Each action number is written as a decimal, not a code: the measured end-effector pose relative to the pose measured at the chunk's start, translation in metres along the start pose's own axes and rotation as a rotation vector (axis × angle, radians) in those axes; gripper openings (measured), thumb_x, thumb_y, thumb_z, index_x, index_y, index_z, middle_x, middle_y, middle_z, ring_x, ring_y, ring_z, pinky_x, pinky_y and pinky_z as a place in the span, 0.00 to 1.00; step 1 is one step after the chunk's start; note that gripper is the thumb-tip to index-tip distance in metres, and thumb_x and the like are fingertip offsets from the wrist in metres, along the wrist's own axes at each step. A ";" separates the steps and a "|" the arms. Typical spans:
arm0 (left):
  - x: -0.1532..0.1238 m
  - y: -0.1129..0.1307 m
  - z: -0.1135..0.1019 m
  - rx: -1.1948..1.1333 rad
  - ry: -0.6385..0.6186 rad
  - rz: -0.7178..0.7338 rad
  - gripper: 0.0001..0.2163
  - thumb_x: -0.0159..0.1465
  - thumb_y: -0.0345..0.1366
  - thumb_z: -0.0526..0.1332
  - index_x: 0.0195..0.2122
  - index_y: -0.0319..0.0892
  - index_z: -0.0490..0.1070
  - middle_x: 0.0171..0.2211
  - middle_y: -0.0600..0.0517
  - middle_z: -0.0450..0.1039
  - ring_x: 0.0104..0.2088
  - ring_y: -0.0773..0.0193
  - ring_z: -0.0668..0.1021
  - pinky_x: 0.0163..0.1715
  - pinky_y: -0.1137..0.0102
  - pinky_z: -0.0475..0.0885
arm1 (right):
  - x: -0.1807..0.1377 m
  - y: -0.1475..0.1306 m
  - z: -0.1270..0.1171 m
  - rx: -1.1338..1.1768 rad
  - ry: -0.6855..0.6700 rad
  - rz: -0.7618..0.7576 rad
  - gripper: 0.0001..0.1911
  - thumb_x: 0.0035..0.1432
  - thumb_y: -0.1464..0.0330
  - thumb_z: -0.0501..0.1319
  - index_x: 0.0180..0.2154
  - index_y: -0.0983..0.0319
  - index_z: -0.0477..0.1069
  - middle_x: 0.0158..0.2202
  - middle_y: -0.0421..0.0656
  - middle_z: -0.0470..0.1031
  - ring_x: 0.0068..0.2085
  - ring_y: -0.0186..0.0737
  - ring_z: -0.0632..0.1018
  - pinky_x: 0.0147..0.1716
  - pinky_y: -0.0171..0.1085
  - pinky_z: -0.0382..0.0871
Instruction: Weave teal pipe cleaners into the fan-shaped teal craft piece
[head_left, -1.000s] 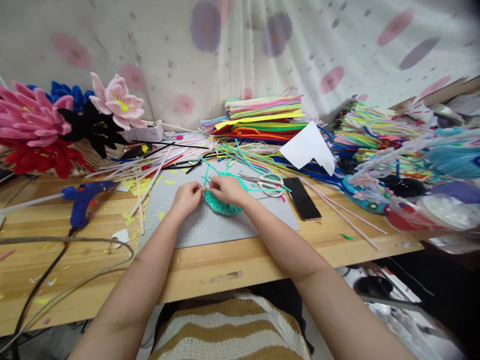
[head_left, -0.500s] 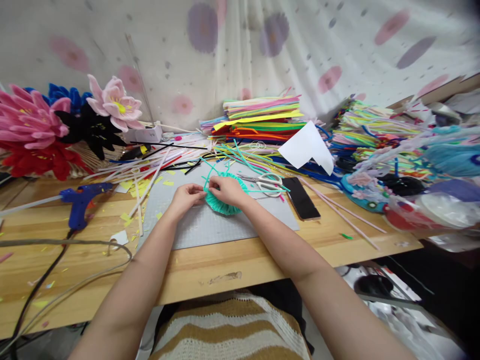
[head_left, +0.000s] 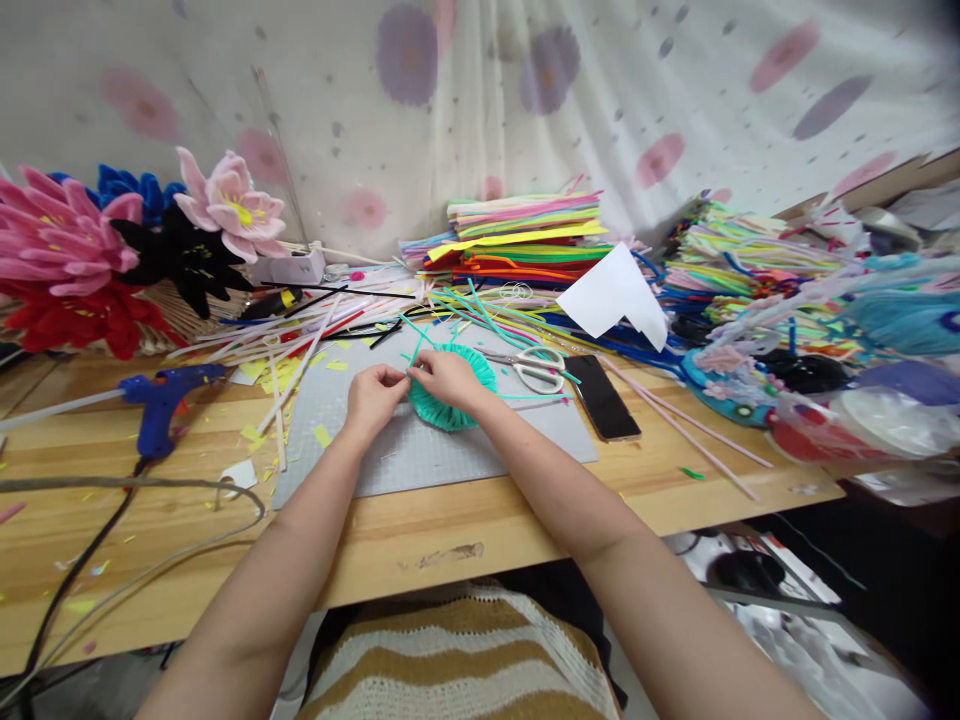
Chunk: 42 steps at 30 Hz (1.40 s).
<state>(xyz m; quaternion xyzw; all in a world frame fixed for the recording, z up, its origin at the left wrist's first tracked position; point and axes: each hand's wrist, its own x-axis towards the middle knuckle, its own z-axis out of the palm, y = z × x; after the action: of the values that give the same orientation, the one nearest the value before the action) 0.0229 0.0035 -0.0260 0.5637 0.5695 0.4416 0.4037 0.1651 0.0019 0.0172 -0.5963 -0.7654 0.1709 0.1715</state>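
A round teal piece (head_left: 448, 413), ribbed with what look like pipe cleaners, lies on the grey cutting mat (head_left: 405, 470). My left hand (head_left: 375, 396) pinches at its left edge, fingertips closed together. Over its upper part, my right hand (head_left: 444, 380) is closed too, thumb and forefinger meeting the left fingertips on a teal pipe cleaner. Loose teal stems stick out above the piece and to its right. The very tip of what the fingers grip is mostly hidden. White-handled scissors (head_left: 541, 370) rest on the mat just right of the piece.
A black phone (head_left: 604, 398) lies right of the mat. On the left are a blue glue gun (head_left: 166, 402) with its cable and fuzzy flowers (head_left: 232, 208). Bundled pipe cleaners (head_left: 521, 240) and a white paper piece (head_left: 611, 292) stand at the back. Yellow scraps (head_left: 274, 380) litter the left.
The round piece has turned slightly and shows more of its right side. My right hand has shifted a little left, and both hands' fingertips now meet at the piece's left edge.
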 end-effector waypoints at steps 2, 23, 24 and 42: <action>-0.001 0.001 0.000 -0.006 0.013 0.008 0.06 0.44 0.36 0.64 0.21 0.39 0.71 0.19 0.53 0.71 0.20 0.69 0.71 0.21 0.76 0.66 | 0.001 -0.003 0.002 0.015 0.003 0.000 0.12 0.57 0.63 0.52 0.34 0.61 0.71 0.31 0.42 0.75 0.31 0.34 0.71 0.28 0.32 0.55; -0.004 0.015 0.006 -0.388 0.013 -0.218 0.12 0.39 0.36 0.68 0.24 0.37 0.71 0.20 0.55 0.71 0.22 0.69 0.72 0.26 0.71 0.70 | 0.001 0.010 -0.002 0.083 0.017 -0.080 0.11 0.55 0.63 0.54 0.33 0.61 0.72 0.31 0.41 0.74 0.30 0.32 0.70 0.28 0.31 0.55; -0.005 0.015 0.005 -0.391 -0.008 -0.218 0.13 0.39 0.36 0.68 0.25 0.37 0.72 0.22 0.54 0.72 0.23 0.68 0.72 0.26 0.71 0.71 | 0.004 0.011 0.000 0.115 0.020 -0.029 0.12 0.55 0.62 0.54 0.33 0.61 0.72 0.30 0.41 0.74 0.30 0.32 0.70 0.27 0.30 0.55; 0.008 0.017 -0.022 -0.660 -0.505 -0.478 0.06 0.51 0.29 0.65 0.31 0.36 0.73 0.28 0.49 0.75 0.27 0.68 0.76 0.29 0.72 0.74 | 0.017 0.017 0.003 0.666 -0.137 -0.102 0.10 0.49 0.63 0.56 0.27 0.64 0.61 0.22 0.34 0.61 0.24 0.27 0.63 0.24 0.29 0.58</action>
<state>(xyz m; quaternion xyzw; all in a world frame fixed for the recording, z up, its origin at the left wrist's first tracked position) 0.0060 0.0096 -0.0034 0.3482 0.3966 0.3430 0.7771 0.1742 0.0224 0.0074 -0.4555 -0.7064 0.4421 0.3131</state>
